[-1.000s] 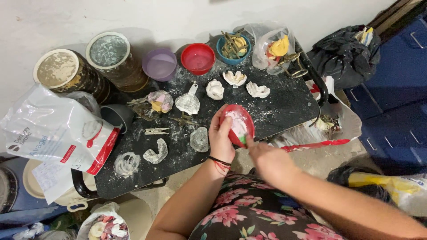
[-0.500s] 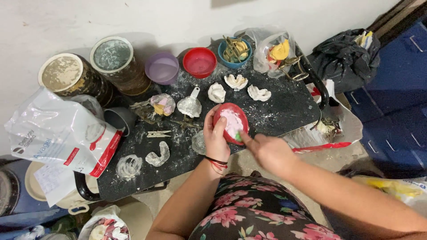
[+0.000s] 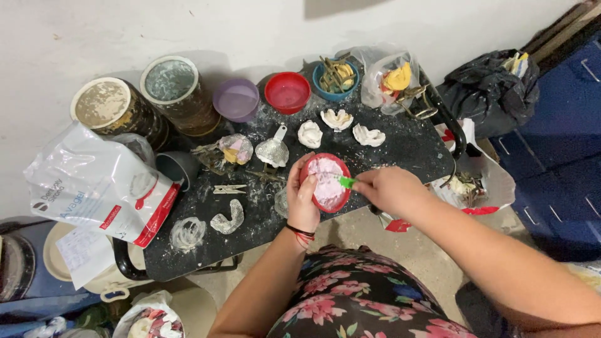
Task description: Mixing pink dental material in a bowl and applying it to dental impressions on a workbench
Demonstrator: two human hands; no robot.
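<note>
My left hand (image 3: 303,201) cups a small red bowl (image 3: 325,181) tilted toward me, with pinkish-white paste inside. My right hand (image 3: 389,189) grips a green-handled spatula (image 3: 345,182) whose tip is in the paste. Both hands hover over the near edge of a black, powder-dusted table (image 3: 407,147). Three white plaster casts (image 3: 338,119) lie just beyond the bowl, and a metal scoop (image 3: 273,150) sits to its left.
A white and red powder bag (image 3: 100,184) lies at the left. Two large tins (image 3: 172,87), a purple bowl (image 3: 236,99), a red bowl (image 3: 287,92) and a blue bowl of tools (image 3: 337,76) line the back. A clothespin (image 3: 229,188) and clear trays (image 3: 226,219) lie near the front. A black bag (image 3: 488,87) sits right.
The red bowl and both hands have stayed together over the table's near edge; my right hand has shifted slightly as the spatula works in the paste.
</note>
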